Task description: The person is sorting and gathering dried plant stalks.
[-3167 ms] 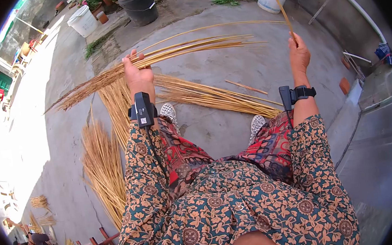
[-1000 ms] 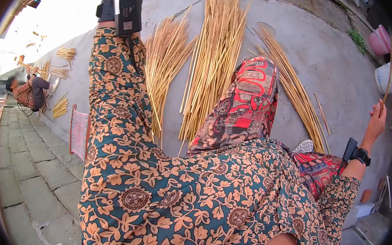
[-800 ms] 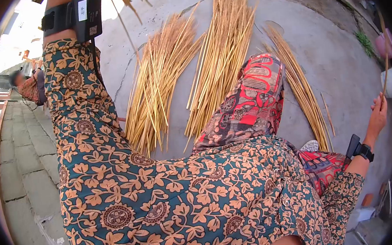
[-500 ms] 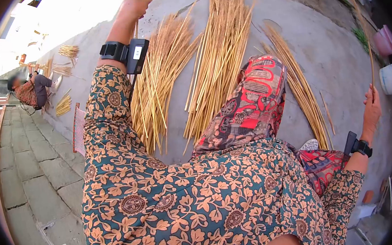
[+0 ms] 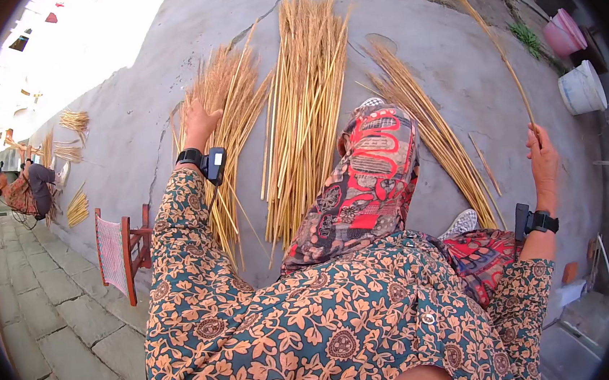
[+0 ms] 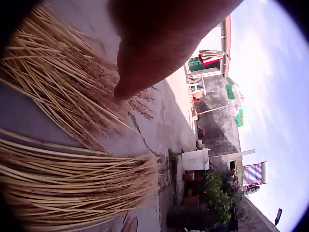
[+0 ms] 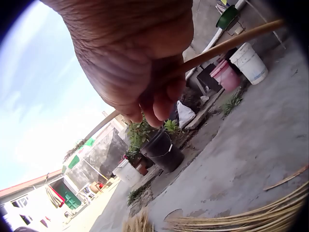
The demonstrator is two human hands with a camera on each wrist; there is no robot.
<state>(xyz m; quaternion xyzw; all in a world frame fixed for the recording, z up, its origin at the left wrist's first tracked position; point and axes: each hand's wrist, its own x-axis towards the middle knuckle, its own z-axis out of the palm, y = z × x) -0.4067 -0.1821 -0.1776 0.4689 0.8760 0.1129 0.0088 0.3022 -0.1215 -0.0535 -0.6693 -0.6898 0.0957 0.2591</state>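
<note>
My left hand (image 5: 201, 122) is over the feathery heads of the left pile of dry stalks (image 5: 233, 124), thumb stretched out to the right. Its other fingers are mostly hidden; no stalk shows in its grip. In the left wrist view the thumb (image 6: 149, 63) overlaps that pile's heads. My right hand (image 5: 545, 162), raised at the right, grips one long dry grass stalk (image 5: 495, 37). The right wrist view shows the fingers (image 7: 161, 104) curled round this stalk. A bigger middle pile (image 5: 305, 110) and a thinner right bundle (image 5: 435, 124) lie on the concrete.
A short loose stalk (image 5: 485, 163) lies right of the thin bundle. At the left stand a folding stool (image 5: 112, 254) and, farther off, a seated person (image 5: 25, 189) near small bundles. White (image 5: 582, 88) and pink (image 5: 564, 33) buckets stand at the right.
The left hand gripped a bunch of stalks 3.2 s ago, swung left with it, and is now over the left pile without it. The right hand has kept a single stalk, now tilted up-left.
</note>
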